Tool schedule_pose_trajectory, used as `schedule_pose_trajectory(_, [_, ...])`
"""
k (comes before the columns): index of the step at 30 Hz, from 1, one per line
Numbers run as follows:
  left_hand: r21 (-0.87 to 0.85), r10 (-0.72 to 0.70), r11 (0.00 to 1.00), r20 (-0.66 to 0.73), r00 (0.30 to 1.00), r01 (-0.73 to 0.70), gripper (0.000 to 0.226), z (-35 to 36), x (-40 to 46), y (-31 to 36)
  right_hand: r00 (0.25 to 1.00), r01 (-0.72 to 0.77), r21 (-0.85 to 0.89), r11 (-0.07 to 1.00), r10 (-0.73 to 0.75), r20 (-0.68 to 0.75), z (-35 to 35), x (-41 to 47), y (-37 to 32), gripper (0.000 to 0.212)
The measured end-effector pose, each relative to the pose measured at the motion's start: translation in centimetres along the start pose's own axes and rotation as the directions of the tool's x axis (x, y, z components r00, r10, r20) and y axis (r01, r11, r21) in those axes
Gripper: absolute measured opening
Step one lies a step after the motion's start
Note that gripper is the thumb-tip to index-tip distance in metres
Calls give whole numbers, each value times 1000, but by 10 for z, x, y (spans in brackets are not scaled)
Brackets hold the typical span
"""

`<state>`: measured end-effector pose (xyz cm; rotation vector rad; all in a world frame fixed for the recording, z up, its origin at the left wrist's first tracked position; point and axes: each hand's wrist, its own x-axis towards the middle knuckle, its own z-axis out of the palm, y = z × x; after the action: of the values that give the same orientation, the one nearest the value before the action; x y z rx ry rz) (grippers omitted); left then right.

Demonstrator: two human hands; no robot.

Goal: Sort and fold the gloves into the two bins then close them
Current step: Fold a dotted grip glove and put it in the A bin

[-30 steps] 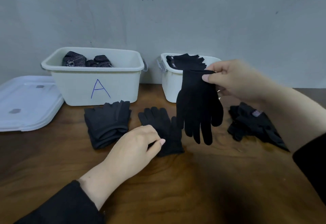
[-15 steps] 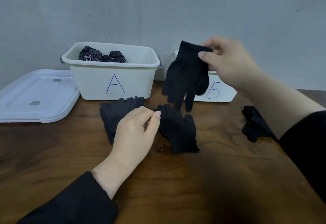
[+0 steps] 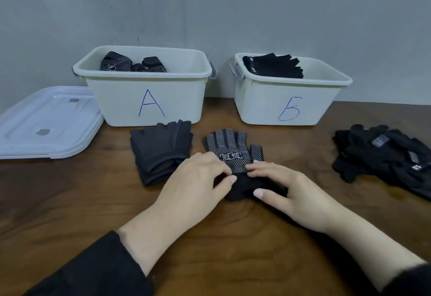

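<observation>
— What can't be made out? The cuff of the dotted glove (image 3: 233,151) lies under both hands, so any grip stays unclear.

— And at the edges? The lid (image 3: 46,120) runs off left; the black glove pile (image 3: 382,155) off right.
</observation>
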<state>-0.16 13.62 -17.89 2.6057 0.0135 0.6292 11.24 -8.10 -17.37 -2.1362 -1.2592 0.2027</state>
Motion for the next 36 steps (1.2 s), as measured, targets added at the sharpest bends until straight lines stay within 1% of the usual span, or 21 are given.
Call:
schedule_pose_trajectory(2, [51,19,998,74,997,-23,45,4,0,-2,1000,6,-29,1000,-7,-30,1,-1,1,39])
schedule_pose_trajectory(4, [82,22,996,119,993,-32,42,5,0,-2,999,29,-76,997,-31,-33,0,-2,3,38])
schedule_pose_trajectory(5, [91,20,995,133,991,-32,40,4,0,-2,999,45,-96,994,-46,-12,-1,-2,4,39])
schedule_pose_trajectory(7, [103,16,994,140,990,-31,39,3,2,-2,997,58,-94,994,-54,46,-6,-2,8,39])
schedule_pose_trajectory(9, [116,35,992,124,992,-49,40,3,2,-1,994,63,-46,997,-58,90,-11,-1,13,40])
schedule_pose_trajectory(11, [142,64,986,128,990,-82,43,3,1,0,992,69,-41,997,-64,106,-13,0,16,37])
schedule_pose_trajectory(13, [170,87,979,154,984,-113,50,4,-1,3,994,94,-99,991,-87,73,-11,1,17,31])
schedule_pose_trajectory(17, [222,119,963,153,981,-151,55,6,-2,9,979,175,-324,930,-199,-42,5,5,13,24])
schedule_pose_trajectory(19, [240,123,958,156,980,-159,57,8,-2,12,974,180,-365,913,-219,-66,9,7,9,20])
schedule_pose_trajectory(21, [262,121,952,157,980,-159,59,9,-1,14,972,175,-326,929,-215,-92,10,6,7,21])
schedule_pose_trajectory(23, [273,125,948,156,980,-164,55,10,-1,15,971,173,-298,939,-213,-108,10,4,5,21])
schedule_pose_trajectory(25, [268,144,947,140,980,-177,43,10,-1,14,973,177,-294,939,-211,-89,11,2,1,19])
schedule_pose_trajectory(27, [263,153,948,122,981,-181,32,10,0,13,983,158,-267,951,-177,-49,9,1,-2,18])
schedule_pose_trajectory(28, [257,150,950,114,982,-175,30,10,0,12,988,144,-251,957,-155,-25,7,1,-2,22])
schedule_pose_trajectory(30, [231,137,960,102,985,-158,29,11,1,11,992,126,-248,960,-130,0,5,2,-1,36])
schedule_pose_trajectory(32, [205,121,969,103,987,-140,30,10,3,10,993,95,-231,968,-109,-48,7,4,0,42])
schedule_pose_trajectory(36, [186,101,976,69,993,-112,26,8,8,6,988,-13,-56,998,5,-154,10,10,0,34])
